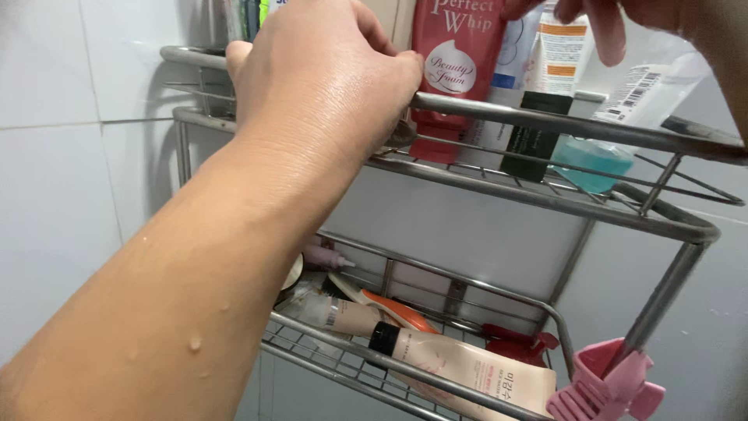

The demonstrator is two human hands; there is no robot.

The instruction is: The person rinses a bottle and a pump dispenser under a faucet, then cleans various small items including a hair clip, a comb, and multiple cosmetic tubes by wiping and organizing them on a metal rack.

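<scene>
A wet left hand (323, 74) curls over the front rail of a steel wire rack (561, 125) fixed in a tiled corner, fingers closed loosely around the bar. Just right of its knuckles stands a red tube (456, 54), upside down on its cap. Further right, the right hand (615, 19), only its fingertips in view at the top edge, hovers partly open above a clear bottle of blue liquid (596, 160); any grip cannot be told. Below the left forearm, beige tubes (467, 366) lie on the lower shelf; a pink hair claw (604, 386) clips its corner post.
</scene>
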